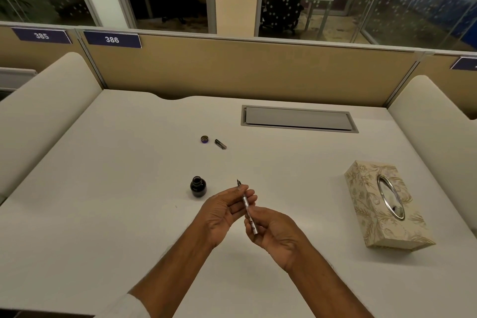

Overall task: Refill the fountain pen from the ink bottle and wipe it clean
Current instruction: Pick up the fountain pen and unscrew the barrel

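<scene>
I hold a slim silver fountain pen (247,206) above the white desk, nib pointing away and up. My left hand (222,212) grips its front section near the nib, and my right hand (274,232) grips the rear of the barrel. The ink bottle (198,186), small, round and dark, stands uncapped on the desk just left of my left hand. Its cap (204,139) lies farther back, with the pen's cap (220,144) beside it on the right.
A patterned tissue box (384,204) with an oval metal-rimmed opening lies at the right. A grey cable hatch (299,119) is set into the desk (103,188) at the back. Beige partitions (258,72) and padded side panels enclose the desk.
</scene>
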